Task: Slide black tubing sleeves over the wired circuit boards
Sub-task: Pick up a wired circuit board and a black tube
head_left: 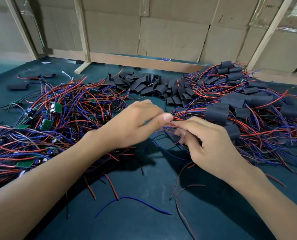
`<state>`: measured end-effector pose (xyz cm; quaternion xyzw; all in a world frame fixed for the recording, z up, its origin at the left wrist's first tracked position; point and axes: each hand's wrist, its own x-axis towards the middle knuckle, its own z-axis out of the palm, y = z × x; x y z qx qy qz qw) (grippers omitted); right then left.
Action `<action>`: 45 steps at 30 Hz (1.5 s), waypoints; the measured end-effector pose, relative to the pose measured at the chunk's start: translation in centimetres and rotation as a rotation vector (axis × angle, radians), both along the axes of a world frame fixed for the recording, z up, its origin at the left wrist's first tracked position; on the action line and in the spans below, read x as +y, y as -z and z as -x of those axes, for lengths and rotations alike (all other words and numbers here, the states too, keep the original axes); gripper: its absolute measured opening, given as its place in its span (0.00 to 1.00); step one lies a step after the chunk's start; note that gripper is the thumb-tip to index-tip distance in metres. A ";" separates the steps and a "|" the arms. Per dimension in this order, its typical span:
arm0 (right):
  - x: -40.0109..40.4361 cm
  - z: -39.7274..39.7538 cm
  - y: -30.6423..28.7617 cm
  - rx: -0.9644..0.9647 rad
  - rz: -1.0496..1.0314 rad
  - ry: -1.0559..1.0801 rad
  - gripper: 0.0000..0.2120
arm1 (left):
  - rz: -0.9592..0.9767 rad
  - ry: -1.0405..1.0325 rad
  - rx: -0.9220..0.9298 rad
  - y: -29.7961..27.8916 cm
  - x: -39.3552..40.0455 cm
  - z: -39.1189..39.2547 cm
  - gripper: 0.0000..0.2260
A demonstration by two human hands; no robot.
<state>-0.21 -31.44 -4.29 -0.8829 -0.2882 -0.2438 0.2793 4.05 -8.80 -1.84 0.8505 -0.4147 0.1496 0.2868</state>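
1. Dark green felt-like table top (144, 213) carries everything; the loose pile of short black tubing sleeves (149, 84) near its far edge serves as landmark.
2. Left of that pile lies a tangle of red, blue and black wires with bare green circuit boards (57, 108).
3. Right of the pile sits a heap of wired boards already covered in black sleeves (234, 101).
4. Nearer the viewer than the pile, the left hand (135, 123) and right hand (208, 141) meet.
5. The left hand's thumb and fingers pinch a thin bundle of red and blue wires (168, 125); motion blur hides the finer detail.
6. The right hand's fingers are curled, pinching the same wires just beside the left thumb; whether a sleeve is in this grasp I cannot tell.
7. Beige cardboard sheets on wooden framing (170, 35) stand behind the pile.
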 end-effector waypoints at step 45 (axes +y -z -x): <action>-0.1 0.5 -1.4 -0.128 -0.625 0.154 0.08 | 0.595 -0.120 0.290 3.2 -4.9 1.7 0.16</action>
